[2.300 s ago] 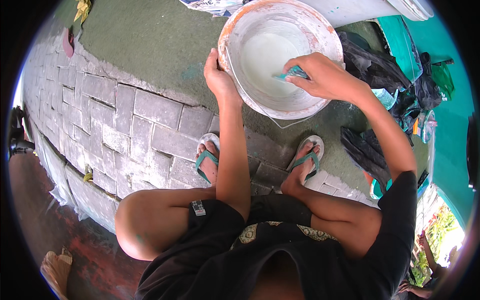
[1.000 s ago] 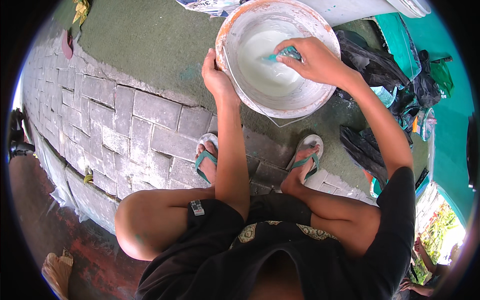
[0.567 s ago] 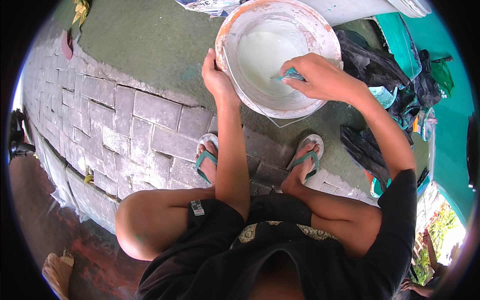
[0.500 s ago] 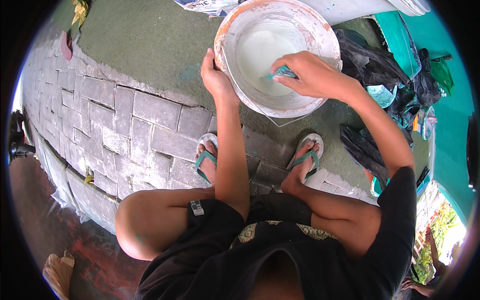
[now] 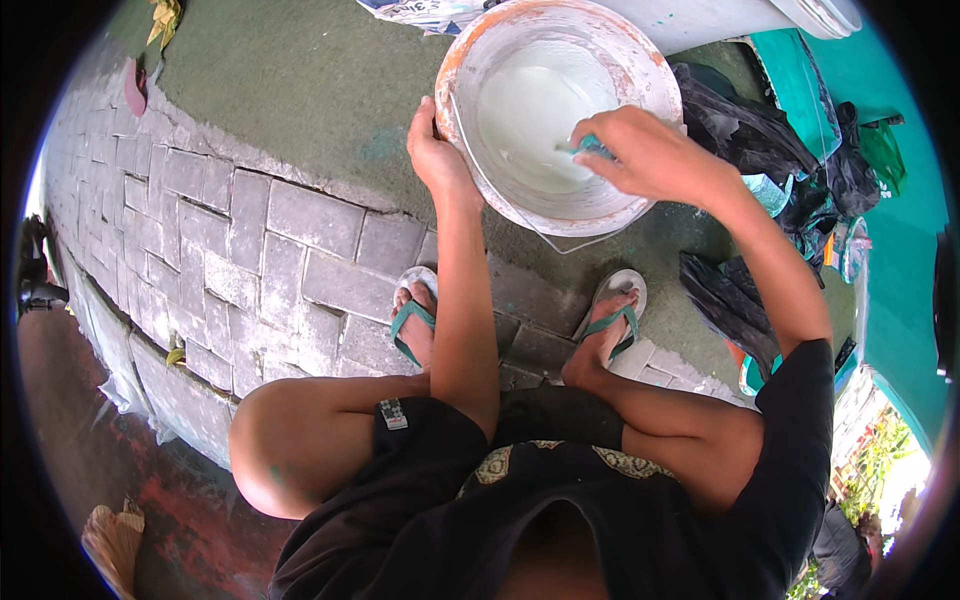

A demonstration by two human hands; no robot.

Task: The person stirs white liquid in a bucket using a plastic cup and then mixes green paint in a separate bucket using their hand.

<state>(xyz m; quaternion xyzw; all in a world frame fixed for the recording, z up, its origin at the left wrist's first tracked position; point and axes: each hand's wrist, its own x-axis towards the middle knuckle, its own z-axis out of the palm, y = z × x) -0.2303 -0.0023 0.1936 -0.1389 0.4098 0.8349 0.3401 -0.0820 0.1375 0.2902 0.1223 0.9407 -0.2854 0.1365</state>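
Observation:
A paint-stained bucket [image 5: 462, 62] with an orange-marked rim and a wire handle holds pale white liquid [image 5: 525, 105]. My left hand [image 5: 440, 155] grips the bucket's left side, fingers curled against it just outside the rim. My right hand [image 5: 650, 160] is over the inside of the bucket, closed on a teal tool [image 5: 593, 148] whose lower end reaches toward the liquid; what kind of tool it is I cannot tell.
Black plastic bags [image 5: 735, 120] lie right of the bucket against a teal wall [image 5: 900, 300]. A white container [image 5: 700, 22] and a printed sack [image 5: 415, 12] are behind it. My sandalled feet rest below. Another person [image 5: 840, 545] is partly visible at the lower right.
My right hand has shifted around inside the bucket, higher a second ago, now lower and slightly right. My left hand stays in place. The person at lower right has changed position.

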